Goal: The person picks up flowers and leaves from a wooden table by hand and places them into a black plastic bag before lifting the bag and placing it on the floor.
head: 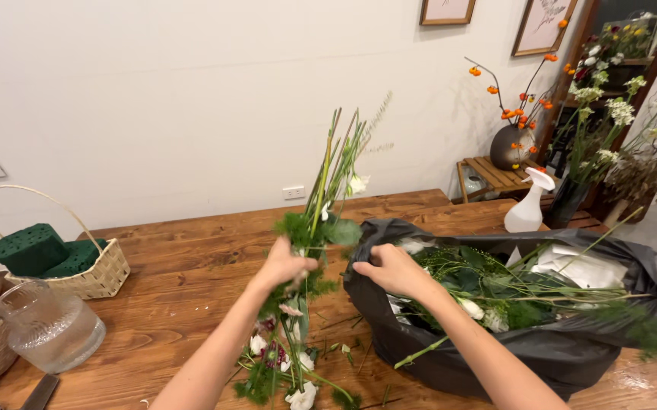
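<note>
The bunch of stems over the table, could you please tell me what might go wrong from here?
The left hand grips the bunch of stems at its middle only, so loose flowers could slip out onto the table. The right hand holds the black bag by its rim; a tug might tip cuttings out. The glass jug stands near the left elbow and could be knocked.

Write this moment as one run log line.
left hand: grips flower bunch | right hand: on black bag rim
</note>
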